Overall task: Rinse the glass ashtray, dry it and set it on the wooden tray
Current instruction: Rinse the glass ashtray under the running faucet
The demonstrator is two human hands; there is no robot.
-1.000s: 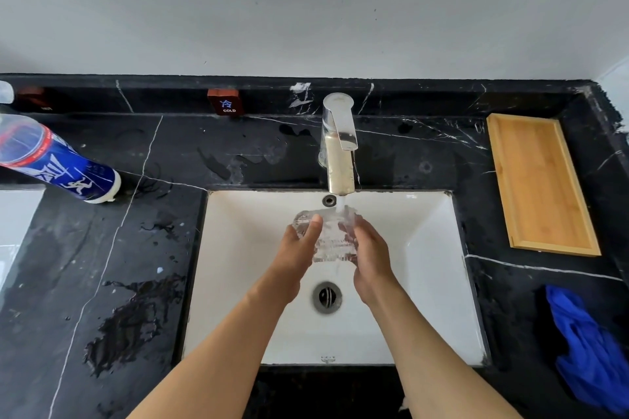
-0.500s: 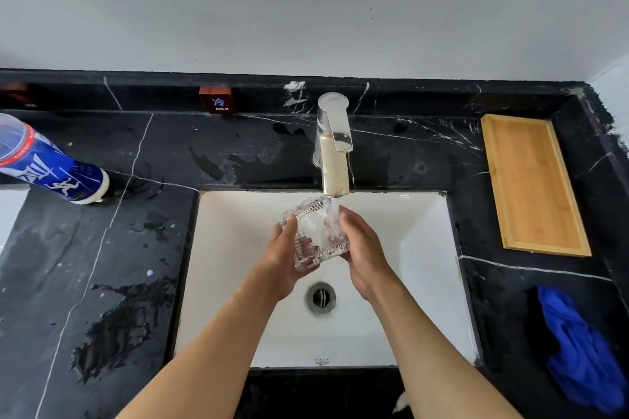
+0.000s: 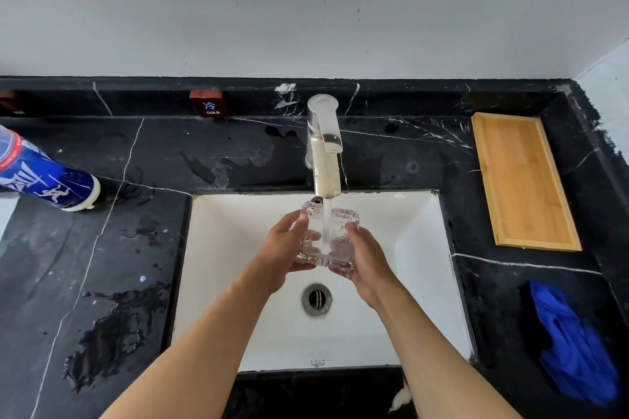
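A bathroom washstand: a white basin (image 3: 418, 224) set under a black marble counter (image 3: 102, 265), a chrome tap (image 3: 325, 146) running, and a small "COLD" sign (image 3: 208, 105) on the backsplash.

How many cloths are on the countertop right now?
1: a crumpled blue cloth on the black counter right of the sink, nearer than the wooden tray. None else visible.

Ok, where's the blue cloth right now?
In the head view, the blue cloth lies crumpled on the black counter at the near right, right of the white sink and nearer than the wooden tray.
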